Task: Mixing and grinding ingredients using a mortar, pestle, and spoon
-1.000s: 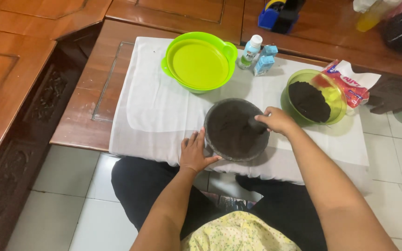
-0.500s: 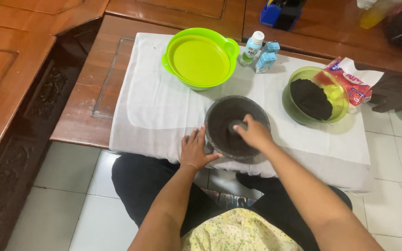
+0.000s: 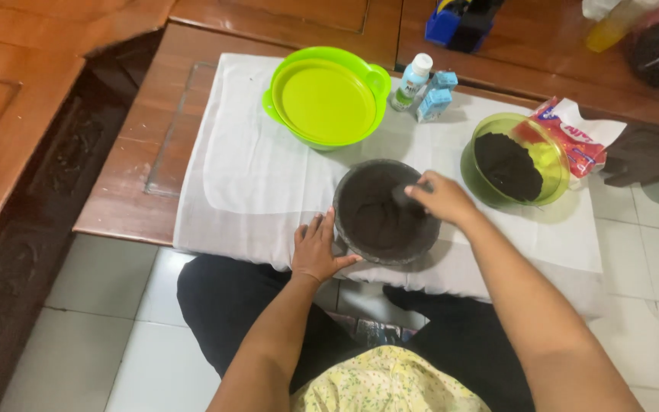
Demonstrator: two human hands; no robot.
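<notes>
The left hand (image 3: 316, 248) lies flat, fingers spread, against the near-left rim of a dark round bowl (image 3: 387, 212) on the white cloth (image 3: 245, 168) covering the tabletop (image 3: 135, 164). The right hand (image 3: 440, 198), fingers curled together, reaches into the bowl's far side, pinching something dark I cannot identify. Further right stands a green bowl of dark powder (image 3: 514, 160); beyond, a lidded green container (image 3: 328, 99) and a small bottle (image 3: 412, 80).

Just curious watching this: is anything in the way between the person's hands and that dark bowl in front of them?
Nothing visible. The left hand rests against the outer side of the dark bowl, and the right hand reaches over its rim, fingertips inside. The green bowl of dark powder sits apart, to the right.
</notes>
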